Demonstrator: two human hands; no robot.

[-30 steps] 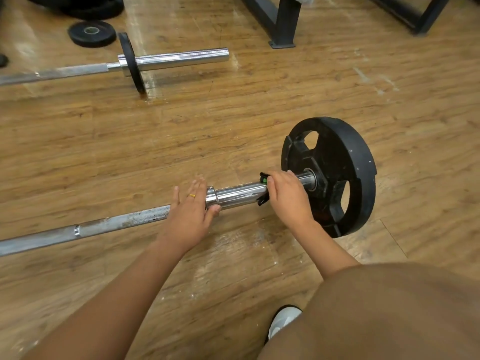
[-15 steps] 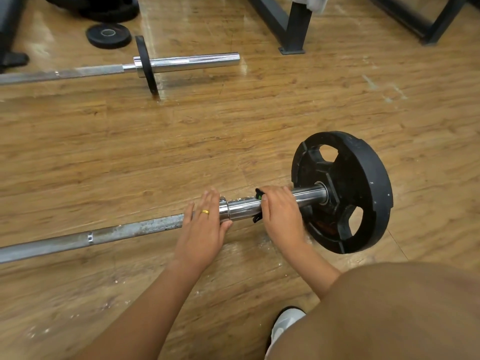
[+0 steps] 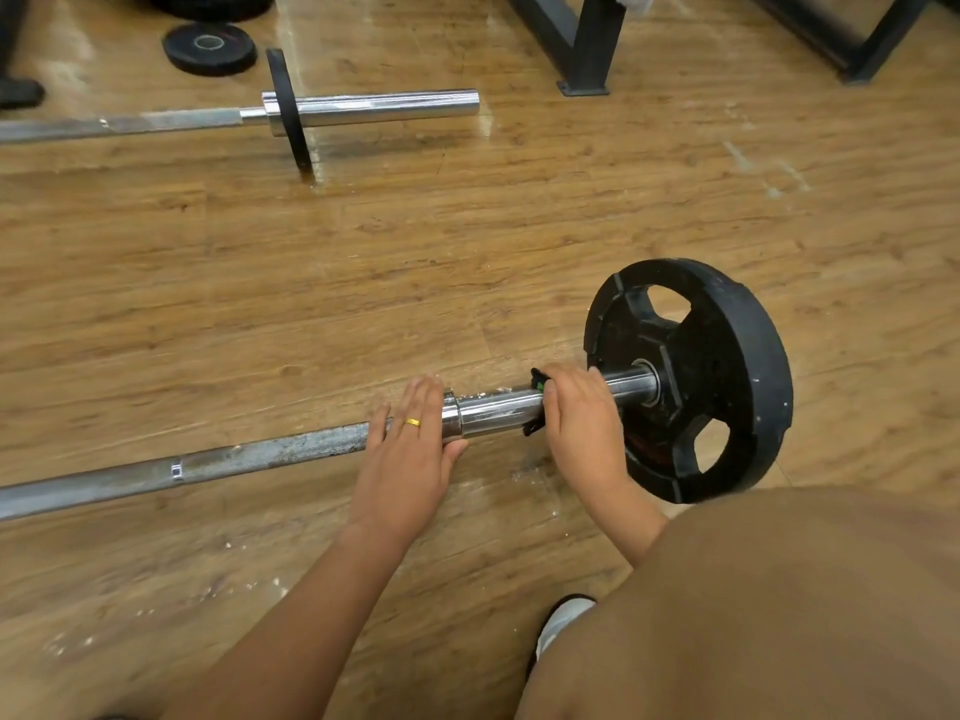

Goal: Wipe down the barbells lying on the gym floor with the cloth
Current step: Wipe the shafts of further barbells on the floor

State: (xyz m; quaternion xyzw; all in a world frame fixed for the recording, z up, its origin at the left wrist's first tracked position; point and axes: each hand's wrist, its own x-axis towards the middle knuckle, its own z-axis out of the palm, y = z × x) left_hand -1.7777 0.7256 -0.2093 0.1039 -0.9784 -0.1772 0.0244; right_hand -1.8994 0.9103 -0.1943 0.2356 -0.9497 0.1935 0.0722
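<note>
Chrome sleeve on the near barbell (image 3: 498,407) is what I'm doing, so my right hand (image 3: 582,423) is clamped round it with the dark cloth (image 3: 537,387) wrapped under my palm, just beside the black plate (image 3: 727,356). Left hand (image 3: 410,459) lies flat and open on the collar so the bar can't roll across the wooden floor (image 3: 467,252). Second barbell (image 3: 363,106) waits near the floor's far edge.

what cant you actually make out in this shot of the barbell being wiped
All in the head view:
- Cloth: only a dark scrap with a green fleck shows; the right hand covers the rest.
- Near barbell: its far end is cut off by the left edge.
- Far barbell: also cut off at the left edge.
- Left hand: lies over the collar, hiding the bar there.
- Loose plate's markings: too small to read.
</note>
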